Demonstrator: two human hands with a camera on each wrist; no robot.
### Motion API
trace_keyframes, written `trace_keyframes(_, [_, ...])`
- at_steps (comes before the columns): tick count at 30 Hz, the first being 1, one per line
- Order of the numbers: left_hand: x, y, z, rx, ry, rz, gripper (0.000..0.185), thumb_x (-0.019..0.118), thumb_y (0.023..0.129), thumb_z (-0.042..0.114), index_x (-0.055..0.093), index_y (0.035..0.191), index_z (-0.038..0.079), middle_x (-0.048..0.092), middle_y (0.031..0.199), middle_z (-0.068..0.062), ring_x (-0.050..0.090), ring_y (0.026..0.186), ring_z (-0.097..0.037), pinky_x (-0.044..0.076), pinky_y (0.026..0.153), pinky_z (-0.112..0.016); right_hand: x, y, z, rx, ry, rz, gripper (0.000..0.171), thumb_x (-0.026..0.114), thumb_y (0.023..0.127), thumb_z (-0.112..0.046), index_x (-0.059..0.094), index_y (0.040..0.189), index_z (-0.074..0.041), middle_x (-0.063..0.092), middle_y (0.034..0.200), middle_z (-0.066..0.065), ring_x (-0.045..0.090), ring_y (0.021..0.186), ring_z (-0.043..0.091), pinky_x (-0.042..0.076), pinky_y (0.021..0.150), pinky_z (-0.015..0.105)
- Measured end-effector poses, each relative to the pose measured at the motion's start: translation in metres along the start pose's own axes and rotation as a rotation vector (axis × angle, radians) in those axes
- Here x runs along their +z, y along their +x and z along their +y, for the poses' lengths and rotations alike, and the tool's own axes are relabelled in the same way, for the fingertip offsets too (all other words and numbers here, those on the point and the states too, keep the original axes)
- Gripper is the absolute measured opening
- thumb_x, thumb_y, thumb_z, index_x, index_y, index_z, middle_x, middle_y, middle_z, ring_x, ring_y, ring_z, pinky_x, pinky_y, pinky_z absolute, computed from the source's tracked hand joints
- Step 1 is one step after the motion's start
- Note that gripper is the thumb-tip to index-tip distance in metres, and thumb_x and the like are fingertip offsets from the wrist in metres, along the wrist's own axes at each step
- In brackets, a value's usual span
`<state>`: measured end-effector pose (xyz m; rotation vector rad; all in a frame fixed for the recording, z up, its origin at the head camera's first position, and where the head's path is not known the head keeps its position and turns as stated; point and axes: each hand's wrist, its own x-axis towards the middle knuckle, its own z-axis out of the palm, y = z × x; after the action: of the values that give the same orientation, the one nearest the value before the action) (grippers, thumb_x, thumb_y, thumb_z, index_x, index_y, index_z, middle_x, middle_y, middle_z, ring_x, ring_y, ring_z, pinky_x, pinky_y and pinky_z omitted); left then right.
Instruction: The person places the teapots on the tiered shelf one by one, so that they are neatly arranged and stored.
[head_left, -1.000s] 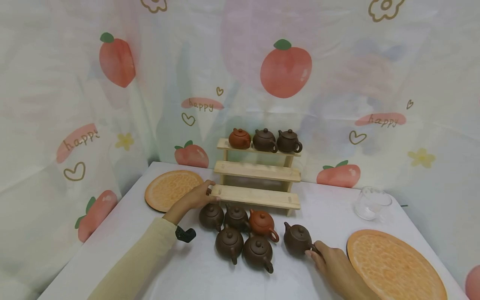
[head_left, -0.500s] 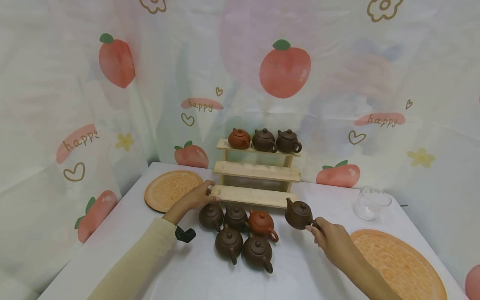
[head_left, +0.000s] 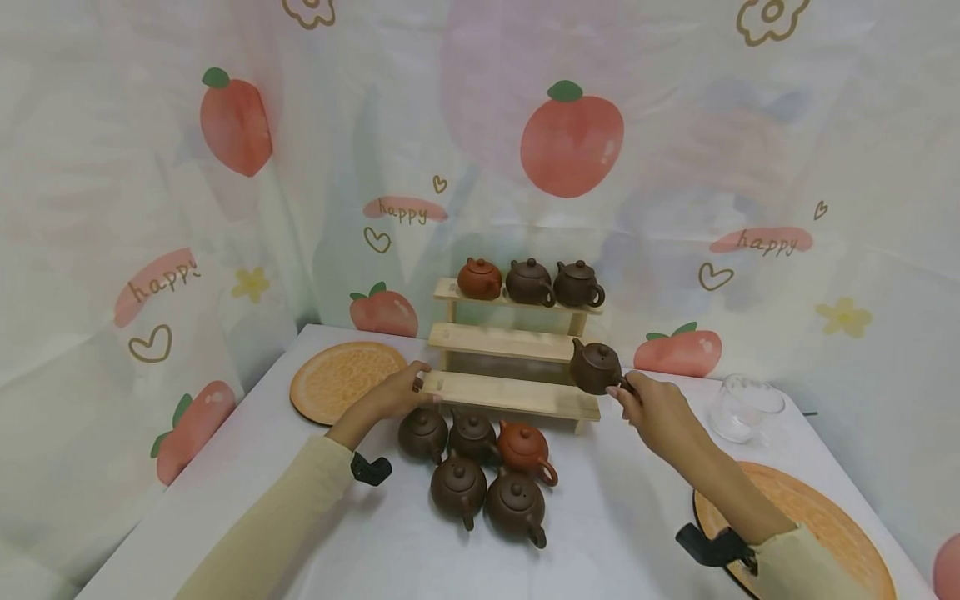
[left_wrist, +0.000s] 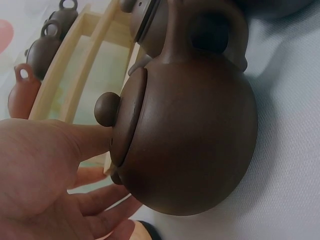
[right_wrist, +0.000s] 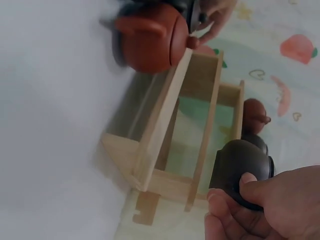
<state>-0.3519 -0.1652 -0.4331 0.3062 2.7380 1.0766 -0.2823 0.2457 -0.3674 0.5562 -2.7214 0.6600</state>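
Observation:
In the head view, my right hand [head_left: 652, 408] pinches a dark brown teapot [head_left: 596, 367] by its handle, held up at the right end of the three-step wooden shelf [head_left: 510, 393]. The teapot overlaps the middle step there, spout pointing away. My left hand [head_left: 390, 393] holds the left end of the lowest step; in the left wrist view its fingertips are partly hidden behind a dark teapot [left_wrist: 190, 135]. Before the shelf, several dark teapots [head_left: 459, 487] and a reddish one [head_left: 523, 446] stand close together. On the top step sit a reddish teapot [head_left: 480, 278] and two dark ones [head_left: 529, 282].
An orange round mat [head_left: 345, 379] lies at the back left, and another round mat [head_left: 817, 517] at the front right, under my right forearm. A clear glass vessel [head_left: 738, 408] stands at the back right. Printed cloth [head_left: 667, 167] hangs behind the table.
My right hand has lifted the dark teapot off the table, up and away from me, to the level of the middle step. My left hand stays at the shelf's end.

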Motion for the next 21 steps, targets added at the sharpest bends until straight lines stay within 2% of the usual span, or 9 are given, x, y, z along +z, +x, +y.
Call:
trace_keyframes(7, [-0.001, 0.0, 0.0, 0.001, 0.0, -0.003, 0.062, 0.071, 0.103, 0.028, 0.043, 0.151, 0.0, 0.063, 0.137, -0.031, 0.061, 0.128, -0.043, 0.049, 0.105, -0.055, -0.004, 0.029, 0.002, 0.01, 0.025, -0.013, 0.024, 0.062, 0.107, -0.013, 0.059, 0.087, -0.001, 0.061, 0.069, 0.003, 0.05, 0.058, 0.016, 0.042, 0.055, 0.031])
trace_keyframes(13, [-0.001, 0.0, 0.0, 0.0, 0.007, -0.001, 0.061, 0.071, 0.103, 0.029, 0.043, 0.15, 0.001, 0.063, 0.137, -0.031, 0.061, 0.128, -0.043, 0.048, 0.106, -0.055, -0.002, 0.048, 0.005, -0.004, 0.023, -0.026, 0.024, 0.061, 0.108, -0.012, 0.06, 0.089, 0.002, 0.065, 0.07, 0.007, 0.056, 0.059, 0.017, 0.044, 0.058, 0.034])
trace_keyframes(21, [-0.003, -0.003, 0.005, 0.006, 0.015, -0.013, 0.061, 0.069, 0.104, 0.03, 0.043, 0.149, 0.0, 0.063, 0.136, -0.031, 0.062, 0.126, -0.041, 0.05, 0.104, -0.052, 0.003, 0.065, 0.011, 0.086, 0.013, -0.079, 0.027, 0.058, 0.11, -0.019, 0.059, 0.09, 0.0, 0.066, 0.072, 0.007, 0.059, 0.063, 0.019, 0.045, 0.061, 0.036])
